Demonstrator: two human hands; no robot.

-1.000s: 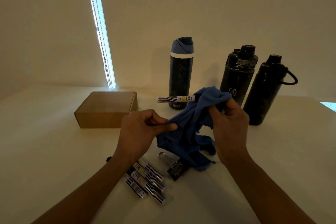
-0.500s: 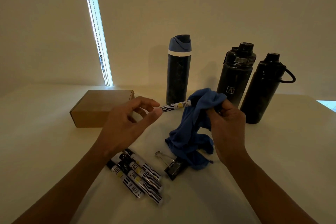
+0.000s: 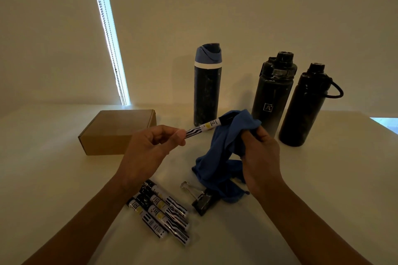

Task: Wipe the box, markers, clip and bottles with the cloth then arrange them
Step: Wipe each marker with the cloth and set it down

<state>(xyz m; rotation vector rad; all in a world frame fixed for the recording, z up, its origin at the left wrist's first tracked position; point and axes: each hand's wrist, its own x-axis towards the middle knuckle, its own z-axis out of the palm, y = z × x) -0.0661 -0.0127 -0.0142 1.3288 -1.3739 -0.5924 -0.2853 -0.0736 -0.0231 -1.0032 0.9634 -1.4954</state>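
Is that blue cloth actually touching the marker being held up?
Touching. The head view shows the blue cloth wrapped over the marker's dark end, gripped by the right hand, while the left hand pinches the striped end.

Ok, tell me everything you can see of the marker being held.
The marker is a slim stick with a white barrel, black wavy stripes, a yellow patch and small print too fine to read. It is held in the air, nearly level, its far end tilted up. The left hand pinches its striped end between thumb and fingers. Its dark other end goes into the blue cloth, which the right hand grips around it.
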